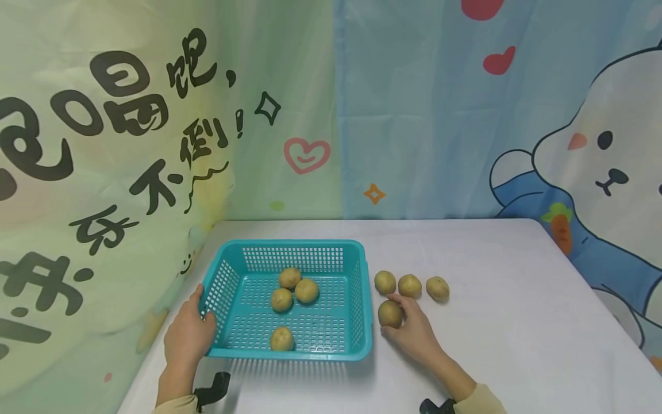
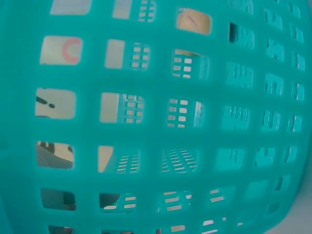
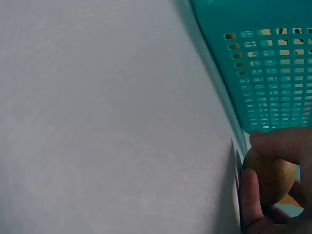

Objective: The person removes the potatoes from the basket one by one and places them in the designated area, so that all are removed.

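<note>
A turquoise plastic basket [image 1: 331, 356] with grid walls stands on the table. Several potatoes lie on its floor: a cluster of three with one potato [image 1: 307, 291] at its right, and a single potato [image 1: 281, 339] near the front wall. My left hand [image 1: 188, 330] grips the basket's left rim; in the left wrist view the perforated wall [image 2: 161, 83] fills the picture. Just right of the basket, my right hand [image 1: 414, 333] holds another potato [image 1: 390, 314] between thumb and fingers. The right wrist view shows this potato [image 3: 270, 175] low, close beside the basket wall.
Three potatoes sit in a row behind my right hand: a left one [image 1: 385, 282], a middle one [image 1: 410, 286] and a right one [image 1: 438, 289]. The white table [image 1: 527, 322] extends right. A printed curtain [image 1: 414, 115] hangs along its back edge.
</note>
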A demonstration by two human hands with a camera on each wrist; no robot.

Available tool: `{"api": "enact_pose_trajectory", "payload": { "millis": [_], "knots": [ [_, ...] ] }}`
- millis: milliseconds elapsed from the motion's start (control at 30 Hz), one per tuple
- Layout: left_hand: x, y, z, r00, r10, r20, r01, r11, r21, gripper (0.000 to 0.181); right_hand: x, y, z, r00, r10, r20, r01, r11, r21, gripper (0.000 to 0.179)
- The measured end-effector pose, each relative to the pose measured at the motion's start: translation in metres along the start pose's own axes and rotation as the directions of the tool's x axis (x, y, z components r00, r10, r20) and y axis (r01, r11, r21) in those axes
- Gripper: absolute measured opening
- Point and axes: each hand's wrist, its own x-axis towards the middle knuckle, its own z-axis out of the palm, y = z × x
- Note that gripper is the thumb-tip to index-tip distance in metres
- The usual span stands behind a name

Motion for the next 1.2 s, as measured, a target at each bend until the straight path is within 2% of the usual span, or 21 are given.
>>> {"api": "enact_pose_trajectory", "payload": {
  "millis": [367, 533, 767, 967, 1067, 1200],
  "knots": [
    [-0.001, 0.0, 0.0, 1.0, 0.012, -0.018, -0.012, 1.0, -0.009, 0.064, -0.008, 0.002, -0.012, 1.0, 0.016, -0.02, -0.016, 1.0, -0.022, 0.072],
    [-0.001, 0.001, -0.001, 1.0, 0.017, -0.013, -0.018, 1.0, -0.012, 0.063, -0.01, -0.005, -0.021, 0.999, 0.006, -0.043, -0.006, 1.0, 0.008, 0.069],
    [-0.002, 0.0, -0.001, 1.0, 0.016, -0.009, -0.016, 1.0, -0.013, 0.064, -0.01, -0.038, -0.031, 0.993, 0.034, -0.11, -0.016, 0.987, 0.162, 0.053],
    [-0.002, 0.0, -0.002, 1.0, 0.016, -0.003, -0.016, 1.0, -0.015, 0.064, -0.011, -0.078, -0.027, 0.992, -0.032, -0.123, 0.076, 0.924, 0.374, 0.046],
    [-0.001, 0.0, -0.002, 1.0, 0.013, 0.0, -0.013, 1.0, -0.018, 0.064, -0.01, -0.093, -0.021, 0.99, -0.09, -0.108, 0.126, 0.907, 0.401, 0.044],
    [-0.001, 0.0, -0.001, 1.0, 0.008, 0.006, -0.008, 1.0, -0.016, 0.064, -0.007, -0.107, -0.01, 0.992, -0.111, -0.054, 0.123, 0.904, 0.409, 0.043]
  ]
}}
